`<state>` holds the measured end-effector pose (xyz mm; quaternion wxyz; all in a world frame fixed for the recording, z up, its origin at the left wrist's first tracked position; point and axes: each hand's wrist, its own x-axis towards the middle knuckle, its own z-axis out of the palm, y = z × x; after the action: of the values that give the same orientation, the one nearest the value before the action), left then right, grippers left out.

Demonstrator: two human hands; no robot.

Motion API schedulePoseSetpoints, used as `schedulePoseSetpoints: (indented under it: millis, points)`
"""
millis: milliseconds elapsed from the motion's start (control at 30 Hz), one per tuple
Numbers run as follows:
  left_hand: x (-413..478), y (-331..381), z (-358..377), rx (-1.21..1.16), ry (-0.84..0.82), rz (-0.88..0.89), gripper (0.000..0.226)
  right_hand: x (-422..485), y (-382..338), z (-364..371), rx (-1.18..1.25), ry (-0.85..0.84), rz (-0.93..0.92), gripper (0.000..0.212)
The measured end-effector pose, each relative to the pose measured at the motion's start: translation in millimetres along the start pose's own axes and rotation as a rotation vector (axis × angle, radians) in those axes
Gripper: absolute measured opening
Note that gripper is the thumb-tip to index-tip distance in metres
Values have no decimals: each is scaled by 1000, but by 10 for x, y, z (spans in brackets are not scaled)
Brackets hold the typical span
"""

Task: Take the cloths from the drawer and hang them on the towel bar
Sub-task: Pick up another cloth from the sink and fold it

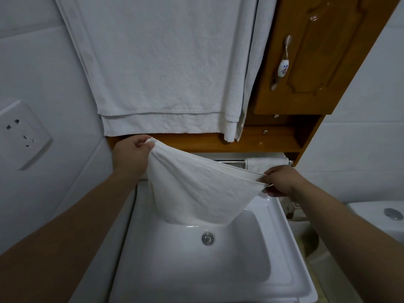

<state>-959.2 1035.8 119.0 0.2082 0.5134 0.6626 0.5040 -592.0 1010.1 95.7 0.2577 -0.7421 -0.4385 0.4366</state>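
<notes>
White basin (282,248) lies below both hands. Left hand (131,157) and right hand (282,181), well apart, each pinch a corner of a white cloth (196,189) stretched between them. Behind the right hand runs what seems the towel bar (229,162).

The cloth (196,189) is soft white fabric with little wrinkles, and it looks matt. The big towel (166,62) far up on the wall is white cloth too, a bit rough and crinkly. The sink (196,281) is smooth, white and very shiny, and its drain (207,238) is shiny metal. The cabinet door (323,57) on the right is glossy brown wood. Its handle (282,62) is dull metal with a smooth white painted middle. The towel bar (229,162) is shiny metal. The wall socket (21,134) on the left is smooth white plastic.
</notes>
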Motion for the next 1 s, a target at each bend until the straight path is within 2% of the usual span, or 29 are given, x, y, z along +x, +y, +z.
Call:
schedulePoseSetpoints:
  millis: [67,167,233,333,467,667,833,1000]
  points:
    - [21,-24,-14,-47,10,-28,22,-31,-21,-4,-14,-5,-100,15]
    - [90,-46,-53,-94,48,-83,21,-121,-53,1,-244,5,-400,31]
    - [149,-87,-92,-126,63,-115,21,-216,-92,3,-303,-57,-548,32]
    - [183,-124,-136,-119,78,-166,23,-321,-144,13,-369,-150,-643,26]
    - [204,-151,-153,-106,90,-192,24,-351,-140,61,-428,-225,-656,22]
    - [198,-131,-154,-94,86,-179,24,-263,-105,106,-346,-185,-518,25]
    - [194,-122,-144,-84,80,-164,22,-280,-129,107,-355,-244,-462,28]
    - [254,-156,-195,-133,100,-205,23,-282,-108,19,-395,-178,-464,28]
